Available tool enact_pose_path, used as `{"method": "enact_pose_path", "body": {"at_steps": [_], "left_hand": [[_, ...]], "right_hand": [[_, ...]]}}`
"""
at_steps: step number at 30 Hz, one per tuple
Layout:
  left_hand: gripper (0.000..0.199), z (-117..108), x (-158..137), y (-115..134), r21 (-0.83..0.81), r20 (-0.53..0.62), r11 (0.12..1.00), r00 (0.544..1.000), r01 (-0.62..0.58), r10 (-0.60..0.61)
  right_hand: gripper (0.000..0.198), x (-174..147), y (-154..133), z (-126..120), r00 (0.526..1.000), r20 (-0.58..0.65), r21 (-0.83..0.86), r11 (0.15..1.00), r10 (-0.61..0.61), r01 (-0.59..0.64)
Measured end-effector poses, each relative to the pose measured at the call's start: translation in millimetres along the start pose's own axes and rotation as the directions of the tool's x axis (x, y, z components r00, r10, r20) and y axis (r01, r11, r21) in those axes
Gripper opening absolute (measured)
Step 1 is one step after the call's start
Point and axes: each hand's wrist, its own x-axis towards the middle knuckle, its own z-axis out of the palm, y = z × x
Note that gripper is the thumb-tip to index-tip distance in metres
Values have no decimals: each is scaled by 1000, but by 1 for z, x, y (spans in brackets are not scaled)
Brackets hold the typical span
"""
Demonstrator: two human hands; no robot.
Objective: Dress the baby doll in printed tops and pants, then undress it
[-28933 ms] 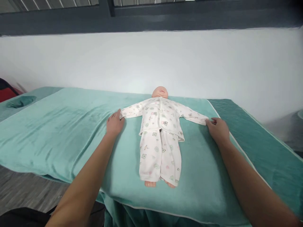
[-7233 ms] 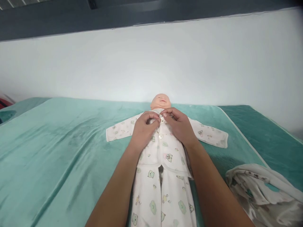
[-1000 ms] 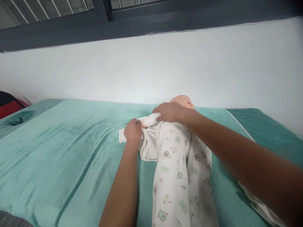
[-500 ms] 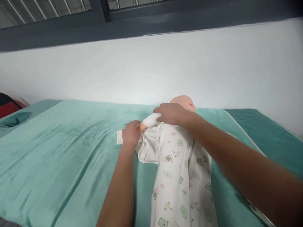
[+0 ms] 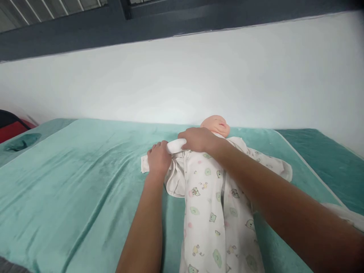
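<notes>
A baby doll [image 5: 215,124] lies on its back, its head by the wall. Over its body spreads white baby clothing [image 5: 212,197] printed with green and pink animals. The doll's arm, in a plain white sleeve [image 5: 176,146], reaches out to the left. My left hand [image 5: 159,158] is closed around the lower end of that arm, and the doll's hand is hidden. My right hand [image 5: 197,139] grips the same arm near the shoulder. An empty-looking sleeve cuff [image 5: 145,164] of the printed garment pokes out left of my left hand. The other printed sleeve [image 5: 274,166] stretches right.
Beneath everything is a light green bed cover [image 5: 85,182], with a darker green strip [image 5: 327,163] on the right. A white wall [image 5: 142,83] rises behind. A red and black item [image 5: 11,127] sits at the far left. White cloth [image 5: 344,214] lies at the right.
My left hand has moved slightly right and now covers the doll's hand, which showed before. My right hand has shifted a little left. The printed right sleeve has come into fuller view.
</notes>
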Motion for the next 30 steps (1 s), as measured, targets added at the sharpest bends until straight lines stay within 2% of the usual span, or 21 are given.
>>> {"method": "enact_pose_path", "body": {"at_steps": [3,6,11,14,17,19,23,25,26,28,30], "left_hand": [[28,4,-1,6,19,-36,997,997,-71,72],[27,7,-1,12,31,-49,992,991,-123,124],[24,6,3,12,49,-55,998,998,-39,41],[24,3,5,7,51,-68,998,997,25,-22],[27,1,5,2,41,-67,996,995,78,-75],[28,1,5,2,44,-66,995,994,90,-87],[29,1,6,3,65,-57,995,996,77,-74],[29,2,6,4,67,-54,995,996,69,-66],[29,3,7,3,63,-53,996,997,68,-65],[31,4,7,2,41,-45,997,997,63,-61],[35,4,6,1,-8,-33,999,998,46,-46]], "right_hand": [[19,10,-3,4,1000,30,-22,1000,-4,5],[29,13,-2,6,999,36,2,1000,3,-3],[41,-3,15,5,997,-69,268,963,43,-23],[37,-30,29,10,969,-196,438,898,147,-48],[36,-65,44,30,880,-327,594,799,345,-92],[38,-85,58,52,816,-398,610,785,420,-107],[43,-106,90,94,786,-447,511,843,426,-166],[48,-109,102,105,749,-446,525,821,489,-223],[48,-110,106,108,711,-446,553,792,544,-259],[44,-110,110,110,603,-437,625,707,667,-331],[41,-109,110,112,509,-431,668,643,745,-375]]}}
